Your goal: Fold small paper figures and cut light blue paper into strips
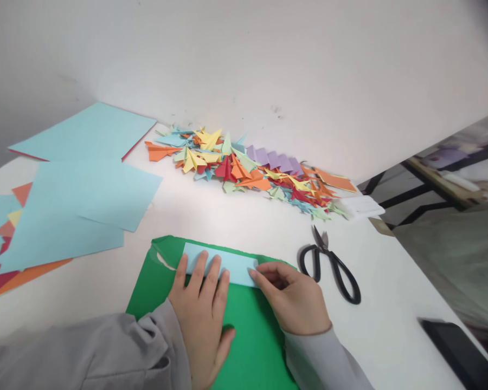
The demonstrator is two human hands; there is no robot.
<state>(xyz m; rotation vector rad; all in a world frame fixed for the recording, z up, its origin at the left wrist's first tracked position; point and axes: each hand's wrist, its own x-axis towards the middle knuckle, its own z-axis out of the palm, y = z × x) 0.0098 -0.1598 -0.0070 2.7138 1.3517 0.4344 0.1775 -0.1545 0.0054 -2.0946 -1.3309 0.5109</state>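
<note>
A narrow light blue paper strip (238, 266) lies across the upper part of a green sheet (244, 330), which has a torn spot near its top left corner. My left hand (203, 309) rests flat with fingers spread, its fingertips pressing on the left part of the strip. At the strip's right end, my right hand (295, 295) pinches the paper between thumb and index finger. Black-handled scissors (328, 260) lie partly spread on the table, just right of my right hand.
Folded paper planes (239, 168) in many colours are heaped along the wall. Large light blue sheets (73, 206) overlap on the left, with coloured scraps (14, 219) beside them. A dark phone-like object (459, 352) lies near the right edge of the white table (394, 314).
</note>
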